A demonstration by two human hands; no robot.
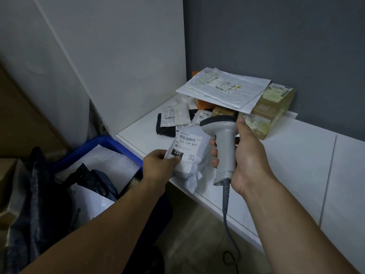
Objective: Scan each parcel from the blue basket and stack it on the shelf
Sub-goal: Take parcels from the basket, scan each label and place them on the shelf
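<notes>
My left hand [158, 164] pinches a white parcel [189, 155], label up; right hand [245, 155] grips scanner [223, 143] w/ head beside barcode. Scan step; next, stack on shelf [286, 155].

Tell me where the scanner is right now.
In the head view the scanner is right of centre, gripped by the right hand above the shelf edge, just right of the white parcel that the left hand holds.

Shelf right: I see bare shelf [286, 155], open to a hand.
Back corner: parcel pile [223, 89] against the grey wall [276, 46].
Left: side panel [128, 66] closes the shelf.
Front edge: parcel [189, 153] and scanner [225, 147] held above it.
Lower left: blue basket [102, 140], full.
</notes>
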